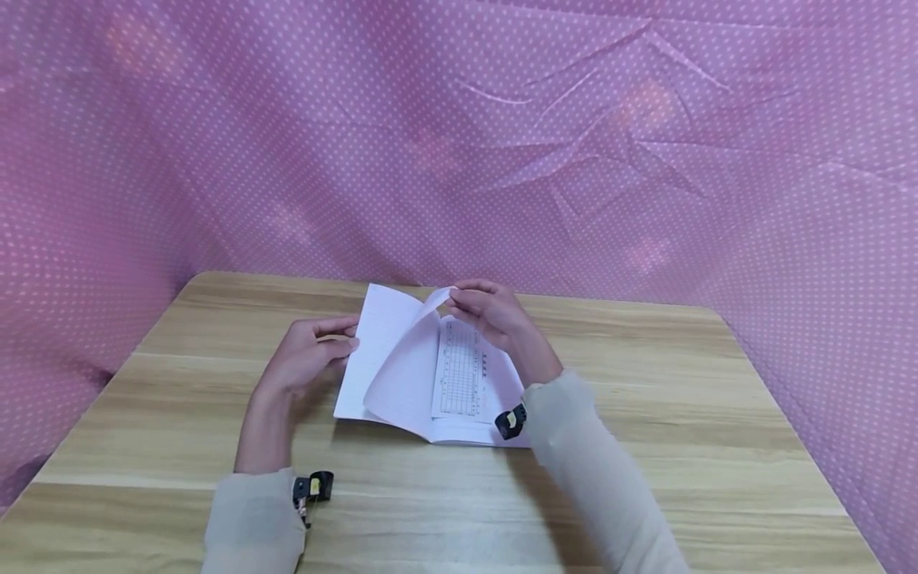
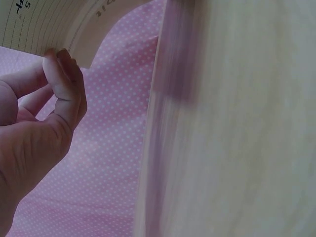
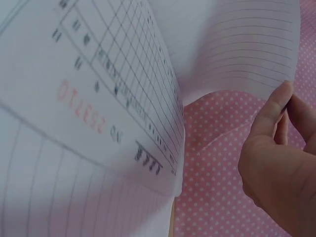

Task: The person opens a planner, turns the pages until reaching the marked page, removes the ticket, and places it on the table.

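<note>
A notebook (image 1: 376, 351) with ruled pages lies open on the wooden table. My left hand (image 1: 304, 359) holds its left edge, thumb on top; the left wrist view shows the fingers (image 2: 64, 91) at the book's lined edge (image 2: 29, 29). Between thumb and fingertips, my right hand (image 1: 495, 315) pinches the top corner of a raised page (image 1: 405, 371), which curves up from the spine. A loose printed form (image 1: 459, 371) with a grid lies on the right-hand page. Red digits (image 3: 81, 106) on that form appear in the right wrist view.
The wooden table (image 1: 681, 446) extends around the notebook on all sides. Pink dotted cloth (image 1: 459, 159) hangs behind the table and along its sides. Each wrist carries a small black camera, one on the left sleeve (image 1: 254, 510) and one on the right sleeve (image 1: 574, 422).
</note>
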Available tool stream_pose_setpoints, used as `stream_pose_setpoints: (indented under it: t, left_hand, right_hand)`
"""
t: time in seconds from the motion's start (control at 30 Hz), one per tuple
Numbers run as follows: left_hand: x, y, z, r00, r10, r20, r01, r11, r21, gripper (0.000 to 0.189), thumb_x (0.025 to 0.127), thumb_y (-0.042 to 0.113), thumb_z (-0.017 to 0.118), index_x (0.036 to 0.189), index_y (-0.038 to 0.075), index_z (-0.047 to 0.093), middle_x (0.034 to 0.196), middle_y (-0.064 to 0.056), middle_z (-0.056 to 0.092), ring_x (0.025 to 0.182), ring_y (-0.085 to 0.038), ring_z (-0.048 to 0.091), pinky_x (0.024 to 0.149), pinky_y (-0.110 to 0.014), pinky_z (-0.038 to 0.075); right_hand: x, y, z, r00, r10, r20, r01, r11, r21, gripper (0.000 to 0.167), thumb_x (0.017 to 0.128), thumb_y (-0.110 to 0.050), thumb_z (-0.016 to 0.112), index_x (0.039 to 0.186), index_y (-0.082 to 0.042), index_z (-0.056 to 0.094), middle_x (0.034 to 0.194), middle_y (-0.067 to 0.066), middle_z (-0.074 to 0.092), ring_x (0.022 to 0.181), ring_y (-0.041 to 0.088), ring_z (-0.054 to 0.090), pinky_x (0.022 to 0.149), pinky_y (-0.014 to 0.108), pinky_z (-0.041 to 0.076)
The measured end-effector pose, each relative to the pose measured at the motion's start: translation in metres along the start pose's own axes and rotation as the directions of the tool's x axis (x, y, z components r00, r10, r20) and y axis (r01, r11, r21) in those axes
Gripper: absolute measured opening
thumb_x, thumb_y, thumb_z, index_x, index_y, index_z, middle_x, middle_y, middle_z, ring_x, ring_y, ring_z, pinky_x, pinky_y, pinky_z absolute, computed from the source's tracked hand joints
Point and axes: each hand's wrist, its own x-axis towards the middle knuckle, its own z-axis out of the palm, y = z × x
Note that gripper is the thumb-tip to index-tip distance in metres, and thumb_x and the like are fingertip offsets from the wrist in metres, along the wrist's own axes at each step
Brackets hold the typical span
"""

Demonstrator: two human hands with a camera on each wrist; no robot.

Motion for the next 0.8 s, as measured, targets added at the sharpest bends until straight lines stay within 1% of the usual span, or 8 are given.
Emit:
stream_pose_setpoints:
  t: [0.13,0.27,0.47,0.53,0.63,0.73,0.8]
  left_hand:
    - [0.0,0.0,-0.001,1.0,0.015,0.0,-0.015,1.0,0.001,0.046,0.096,0.002,0.065,0.14,-0.006,0.056,0.124,-0.024,0.06,0.094,-0.013,0.063,0.081,-0.029,0.06]
    - [-0.001,0.0,-0.001,1.0,0.019,0.0,-0.019,1.0,-0.004,0.046,0.095,0.003,0.066,0.14,-0.006,0.056,0.124,-0.023,0.06,0.095,-0.012,0.063,0.081,-0.03,0.06]
    - [-0.001,0.0,-0.002,1.0,0.026,0.011,-0.026,1.0,-0.012,0.045,0.096,0.003,0.066,0.139,-0.006,0.057,0.123,-0.022,0.058,0.098,-0.013,0.061,0.082,-0.03,0.06]
    - [-0.001,0.0,-0.001,0.999,0.028,0.016,-0.028,0.999,-0.016,0.045,0.096,0.003,0.065,0.139,-0.006,0.057,0.123,-0.022,0.057,0.099,-0.014,0.061,0.082,-0.03,0.06]
    - [-0.001,-0.001,-0.001,0.999,0.03,0.015,-0.03,0.999,-0.017,0.045,0.096,0.003,0.065,0.139,-0.006,0.057,0.123,-0.021,0.058,0.1,-0.014,0.06,0.083,-0.031,0.059]
    - [-0.002,-0.001,-0.001,1.0,0.028,0.009,-0.028,0.999,-0.019,0.045,0.096,0.002,0.065,0.139,-0.006,0.057,0.123,-0.022,0.058,0.099,-0.015,0.06,0.083,-0.033,0.059]
    - [-0.002,-0.001,-0.001,1.0,0.027,0.008,-0.027,0.999,-0.021,0.045,0.096,0.003,0.065,0.139,-0.005,0.057,0.123,-0.022,0.059,0.099,-0.014,0.06,0.083,-0.032,0.059]
  right_hand:
    - [0.002,0.005,0.006,1.0,-0.003,-0.003,0.003,1.0,-0.004,0.009,0.096,0.007,0.063,0.097,-0.001,0.067,0.091,0.015,0.07,0.082,0.02,0.07,0.074,0.025,0.061]
    - [0.004,0.011,0.012,1.0,-0.011,-0.005,0.011,1.0,0.006,0.009,0.096,0.008,0.063,0.1,0.001,0.066,0.089,0.016,0.071,0.082,0.021,0.071,0.074,0.026,0.061]
    - [0.007,0.024,0.017,1.0,0.0,-0.018,0.0,1.0,-0.011,0.012,0.096,0.004,0.065,0.108,0.002,0.065,0.092,0.014,0.071,0.084,0.02,0.072,0.084,0.03,0.06]
    - [0.008,0.03,0.019,1.0,0.001,-0.022,-0.001,1.0,-0.005,0.011,0.096,0.005,0.064,0.106,0.001,0.065,0.092,0.013,0.07,0.083,0.019,0.071,0.083,0.029,0.06]
    - [0.009,0.037,0.024,1.0,-0.008,-0.018,0.008,1.0,0.015,0.01,0.097,0.007,0.061,0.102,-0.001,0.064,0.088,0.011,0.07,0.08,0.018,0.07,0.077,0.026,0.06]
    - [0.011,0.041,0.03,1.0,-0.011,-0.003,0.011,0.999,0.032,0.011,0.097,0.007,0.06,0.101,-0.003,0.063,0.086,0.01,0.07,0.078,0.016,0.069,0.074,0.024,0.06]
    - [0.012,0.043,0.033,1.0,-0.009,0.006,0.009,0.999,0.046,0.011,0.098,0.007,0.06,0.101,-0.002,0.062,0.086,0.01,0.07,0.078,0.016,0.069,0.074,0.024,0.06]
